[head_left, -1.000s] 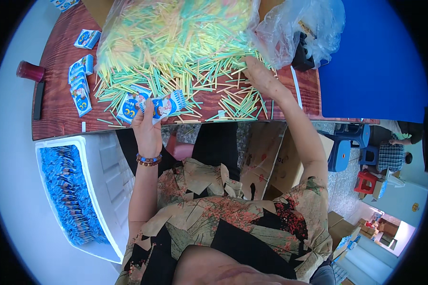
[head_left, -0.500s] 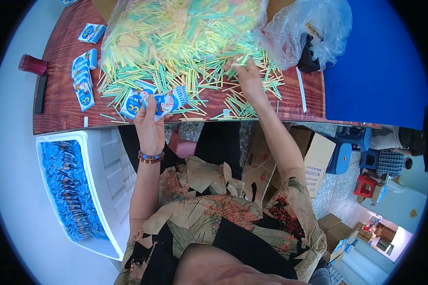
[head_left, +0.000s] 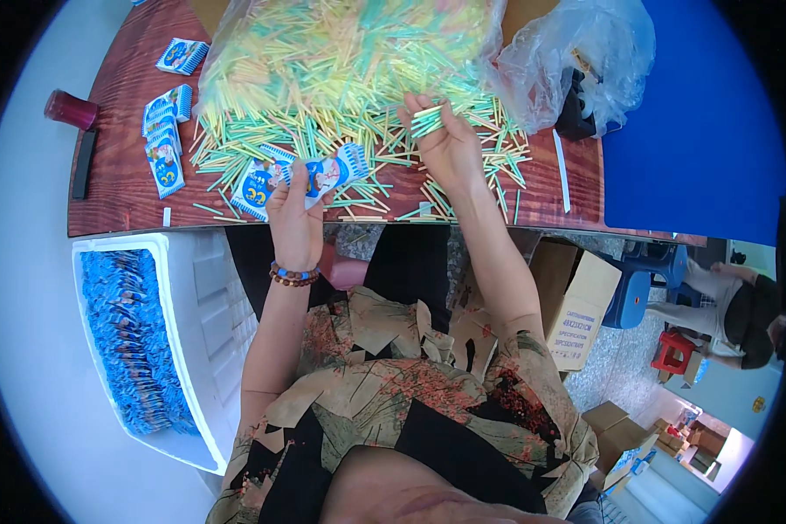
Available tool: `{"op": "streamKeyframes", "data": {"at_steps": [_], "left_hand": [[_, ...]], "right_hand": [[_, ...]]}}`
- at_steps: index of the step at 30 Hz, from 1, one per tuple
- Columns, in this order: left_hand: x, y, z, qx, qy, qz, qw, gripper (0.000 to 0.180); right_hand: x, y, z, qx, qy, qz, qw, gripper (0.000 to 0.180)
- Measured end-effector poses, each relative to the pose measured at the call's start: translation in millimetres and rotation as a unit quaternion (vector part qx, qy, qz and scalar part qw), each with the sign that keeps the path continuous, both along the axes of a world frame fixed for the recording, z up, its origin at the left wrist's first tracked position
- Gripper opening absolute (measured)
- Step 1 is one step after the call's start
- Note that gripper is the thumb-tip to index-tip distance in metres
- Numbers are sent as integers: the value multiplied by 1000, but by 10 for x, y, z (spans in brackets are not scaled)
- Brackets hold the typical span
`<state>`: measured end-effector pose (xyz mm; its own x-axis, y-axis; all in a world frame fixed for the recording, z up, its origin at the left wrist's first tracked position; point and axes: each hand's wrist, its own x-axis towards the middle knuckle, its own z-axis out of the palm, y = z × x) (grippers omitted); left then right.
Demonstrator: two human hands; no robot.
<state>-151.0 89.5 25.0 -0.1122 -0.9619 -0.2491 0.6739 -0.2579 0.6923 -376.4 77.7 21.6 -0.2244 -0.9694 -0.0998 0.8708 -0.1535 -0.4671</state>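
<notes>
My left hand (head_left: 297, 225) pinches a blue-and-white packet (head_left: 334, 173) between thumb and fingers over the near side of the table. A second packet (head_left: 255, 185) shows just left of the thumb; whether the hand grips it too, I cannot tell. To the right, my right hand (head_left: 454, 155) is turned palm up, with a small bunch of short, thin green and yellow sticks (head_left: 427, 120) across its fingers. Around and between both hands spreads a loose pile of the same pastel sticks (head_left: 279, 140), spilling from a large clear plastic bag (head_left: 349, 52).
More packets (head_left: 163, 157) lie along the table's left side, near a dark red cup (head_left: 71, 109). A white foam box (head_left: 162, 306) full of blue packets stands below left. A crumpled clear bag (head_left: 533, 70) and a black object (head_left: 575, 109) sit at right. Cardboard boxes (head_left: 576, 306) stand below.
My right hand has turned palm up, showing the bunch of sticks in its fingers. My left hand and its packet have shifted slightly right. A person in the background now stands farther into view.
</notes>
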Motion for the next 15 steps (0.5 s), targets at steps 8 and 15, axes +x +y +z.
{"op": "streamKeyframes", "data": {"at_steps": [8, 15], "left_hand": [[-132, -58, 4, -15, -15, 13, 1000, 22], [-139, -38, 95, -6, 0, 19, 1000, 23]], "right_hand": [[674, 56, 542, -155, 76, -100, 980, 12], [1079, 105, 532, -146, 141, -213, 956, 14]]}}
